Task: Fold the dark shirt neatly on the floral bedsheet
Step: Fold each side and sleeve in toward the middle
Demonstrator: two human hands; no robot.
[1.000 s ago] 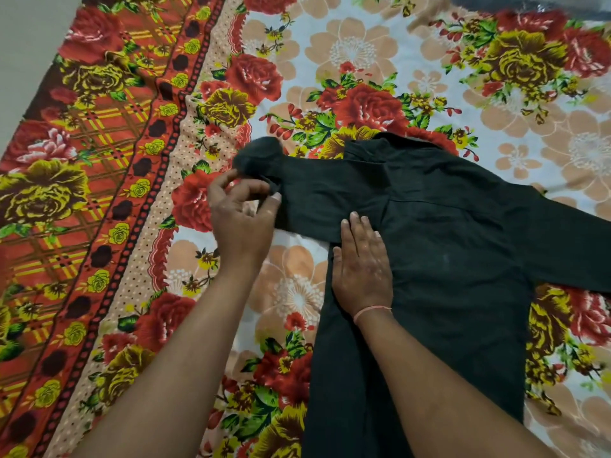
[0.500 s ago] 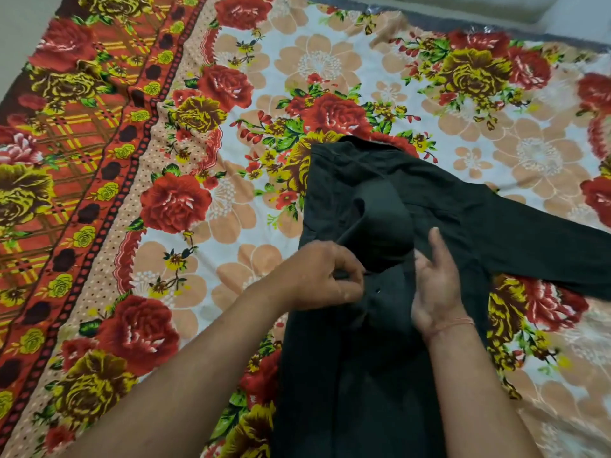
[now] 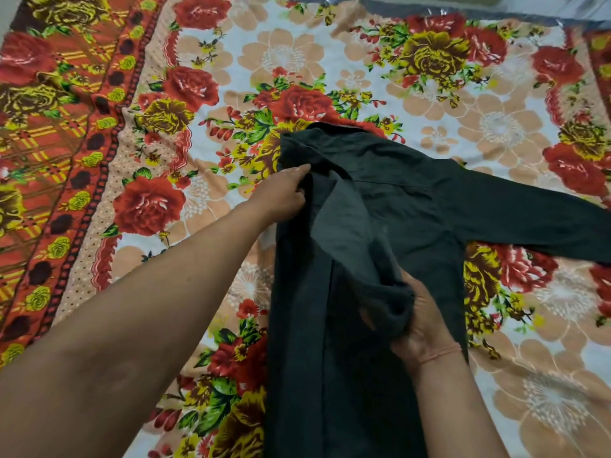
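Note:
The dark shirt lies spread on the floral bedsheet, its collar end away from me. Its left sleeve is folded in over the body, and its right sleeve stretches out flat toward the right edge. My left hand rests at the shirt's upper left shoulder, fingers pinching the fabric at the fold. Lower down on the shirt's middle, my right hand is closed on the cuff end of the folded-in sleeve, which bunches over my fingers. A thin thread band circles my right wrist.
The bedsheet has a wide red and orange patterned border along the left. A grey strip shows beyond the sheet's far edge. Both my forearms cross the lower part of the view.
The left sleeve has been brought in from the left over the shirt's body. My right hand went from flat on the cloth to gripping the cuff; my left hand moved up to the shoulder.

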